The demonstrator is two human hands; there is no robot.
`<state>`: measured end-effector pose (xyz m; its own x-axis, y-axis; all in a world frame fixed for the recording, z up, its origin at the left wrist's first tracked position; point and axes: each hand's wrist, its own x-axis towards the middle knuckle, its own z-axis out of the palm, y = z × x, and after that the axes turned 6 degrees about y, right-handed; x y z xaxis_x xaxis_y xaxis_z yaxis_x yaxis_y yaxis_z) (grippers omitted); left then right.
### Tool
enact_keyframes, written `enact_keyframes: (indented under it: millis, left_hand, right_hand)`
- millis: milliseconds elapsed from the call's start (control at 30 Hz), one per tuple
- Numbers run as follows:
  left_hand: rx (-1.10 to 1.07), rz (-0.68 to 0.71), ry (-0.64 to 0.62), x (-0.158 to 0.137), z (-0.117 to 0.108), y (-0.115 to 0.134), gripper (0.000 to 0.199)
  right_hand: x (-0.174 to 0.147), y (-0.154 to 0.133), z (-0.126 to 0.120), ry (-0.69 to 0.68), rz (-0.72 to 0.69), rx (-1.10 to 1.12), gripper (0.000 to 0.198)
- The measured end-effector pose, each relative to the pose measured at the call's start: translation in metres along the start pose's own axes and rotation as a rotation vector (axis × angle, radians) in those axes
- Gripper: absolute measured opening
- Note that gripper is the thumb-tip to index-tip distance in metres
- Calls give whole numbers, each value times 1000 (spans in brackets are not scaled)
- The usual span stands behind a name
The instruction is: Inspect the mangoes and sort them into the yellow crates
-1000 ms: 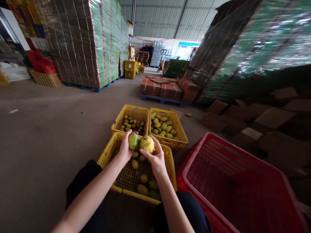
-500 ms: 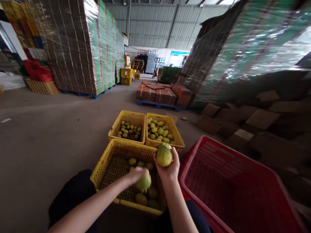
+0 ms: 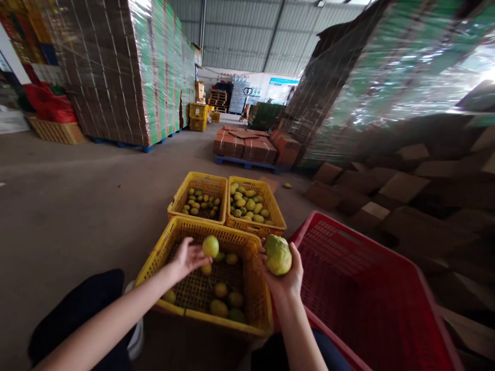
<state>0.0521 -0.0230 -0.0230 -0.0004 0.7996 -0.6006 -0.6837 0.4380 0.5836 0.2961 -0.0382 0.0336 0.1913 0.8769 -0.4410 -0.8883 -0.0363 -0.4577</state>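
My right hand [image 3: 284, 278] is wrapped from below around a large, lumpy green-yellow fruit [image 3: 277, 255], above the right edge of the near yellow crate [image 3: 266, 314]. Over the left part of that crate, my left hand [image 3: 190, 257] has its fingers stretched out and apart. A smooth, round yellow-green fruit [image 3: 211, 246] is just at its fingertips; whether they still touch I cannot tell. Several similar fruits [image 3: 219, 308] lie on the crate's slatted bottom, mostly toward the right and front.
Two more yellow crates, one on the left [image 3: 178, 198] and one on the right [image 3: 278, 216], hold fruit behind the near crate. A deep red crate [image 3: 359, 247] stands on my right. Flattened cardboard [image 3: 404, 188] lies beyond it. Wrapped pallet stacks [image 3: 154, 77] rise farther back.
My left hand has moved up and left from the crate's middle, and its fingers have spread from around a fruit. My right hand, still holding the lumpy fruit, has shifted slightly right.
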Motion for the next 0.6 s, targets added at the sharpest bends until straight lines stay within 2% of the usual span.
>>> enact_keyframes:
  millis: [67, 133, 200, 233, 267, 367, 500, 533, 600]
  left_hand:
    - [-65, 94, 166, 17, -7, 16, 22]
    - [43, 2, 162, 24, -18, 16, 21]
    - [346, -159, 5, 19, -29, 1, 22]
    - [553, -177, -118, 15, -33, -10, 24]
    - [762, -140, -249, 9, -37, -22, 28]
    - [1223, 102, -552, -10, -51, -50, 30]
    - [1853, 257, -824, -24, -80, -62, 12]
    - [2008, 281, -886, -26, -86, -61, 17]
    - [2169, 317, -950, -28, -94, -56, 30]
  right_hand:
    - [1, -2, -3, -20, -5, -16, 29]
    - [5, -2, -7, -42, -6, -42, 29]
    - [10, 0, -11, -56, 7, -78, 30]
    - [12, 2, -12, -52, 16, -94, 30]
    - [13, 5, -13, -41, 25, -104, 29]
    - [16, 14, -15, 19, 50, -108, 25]
    - [14, 30, -16, 78, 78, -159, 22]
    - [13, 34, -16, 86, 95, -183, 21]
    - [11, 43, -15, 109, 146, -232, 18]
